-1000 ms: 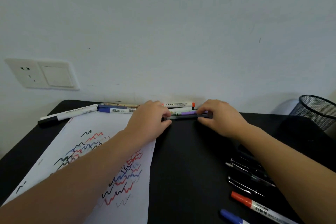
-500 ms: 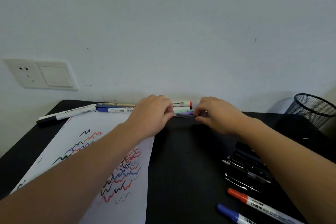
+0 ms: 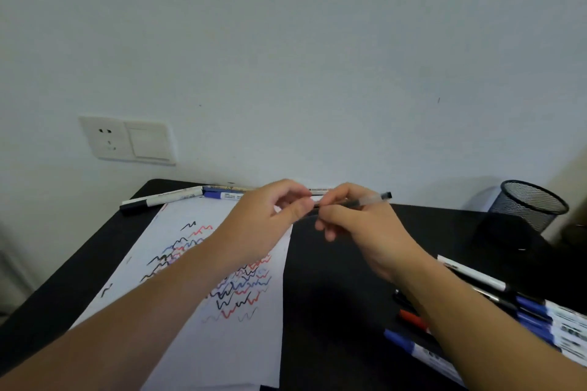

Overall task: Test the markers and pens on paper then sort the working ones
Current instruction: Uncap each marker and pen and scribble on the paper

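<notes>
Pen [image 3: 365, 200]: held above desk [image 3: 349, 263] nr back edge, L hand [image 3: 266, 219] pinching one end, R hand [image 3: 352, 219] gripping barrel; paper [image 3: 197, 343] at left.

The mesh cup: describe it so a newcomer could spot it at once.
Start at the black table and go to its far right corner by the wall. The mesh cup stands upright there, beyond the pile of markers. It is the only round, see-through black wire holder; everything near it is a long, thin pen.
</notes>
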